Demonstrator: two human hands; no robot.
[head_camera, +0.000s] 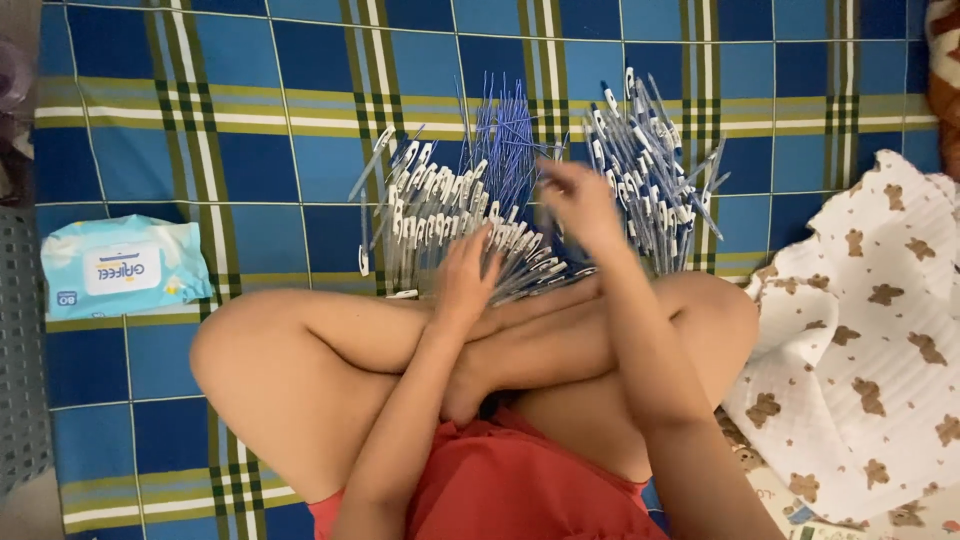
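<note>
Seated cross-legged on a blue plaid blanket (260, 150), the person rests the left hand (465, 275), fingers together, on a fanned heap of thin blue-and-white plastic pens (450, 215); right hand (580, 205) blurred, grip indiscernible. Pens: probably light, stiff, slippery; best pinched mid-barrel.

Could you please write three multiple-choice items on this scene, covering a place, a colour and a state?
1. Where does the pale blue soft wipes pack lie?
A. left of the person's knee
B. on the pen pile
C. on the bear-print cloth

2. What colour is the checked mat?
A. red and black
B. blue with green and white stripes
C. plain grey

3. What is the left hand doing?
A. resting on the heap of white and blue plastic pens
B. holding the wipes pack
C. lying flat on the white cloth with brown bears

Answers: 1 A, it lies on the mat at far left. 2 B, blue squares show throughout. 3 A, its fingers touch the pens.
</note>
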